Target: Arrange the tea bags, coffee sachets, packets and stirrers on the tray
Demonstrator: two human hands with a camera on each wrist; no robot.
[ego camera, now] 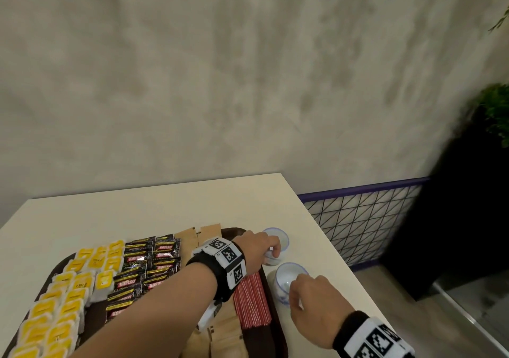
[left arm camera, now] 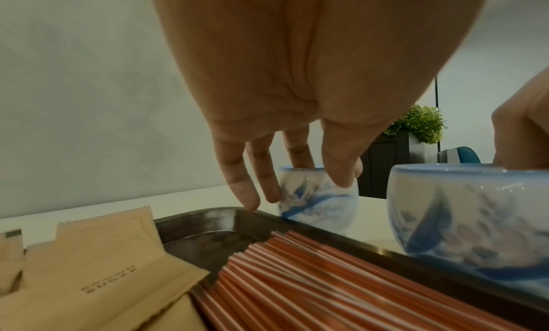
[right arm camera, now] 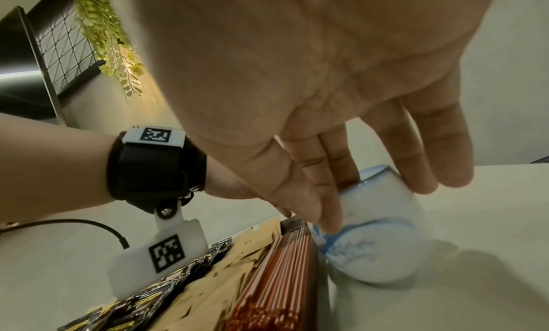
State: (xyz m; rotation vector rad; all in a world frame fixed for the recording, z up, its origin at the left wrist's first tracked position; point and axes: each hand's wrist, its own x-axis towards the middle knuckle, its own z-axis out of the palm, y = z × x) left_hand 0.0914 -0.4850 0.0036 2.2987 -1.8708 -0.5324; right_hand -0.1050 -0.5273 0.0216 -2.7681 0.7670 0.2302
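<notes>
On the dark brown tray (ego camera: pixel 278 327) lie yellow tea bags (ego camera: pixel 71 289), black coffee sachets (ego camera: pixel 148 264), brown sugar packets (left arm camera: pixel 98 265) and a bundle of red stirrers (ego camera: pixel 252 301). Two blue-and-white cups stand on the table just right of the tray. My left hand (ego camera: pixel 271 250) reaches across the tray and pinches the rim of the far cup (left arm camera: pixel 318 200), thumb outside and one finger inside. My right hand (ego camera: pixel 296 283) holds the near cup (right arm camera: pixel 377 230) by its rim, a finger inside it; the cup looks tilted in the right wrist view.
The cream table (ego camera: pixel 165 209) stands against a grey wall and ends close to the right of the cups. A wire-mesh panel (ego camera: pixel 363 220) and a dark planter with greenery (ego camera: pixel 495 110) stand beyond that edge.
</notes>
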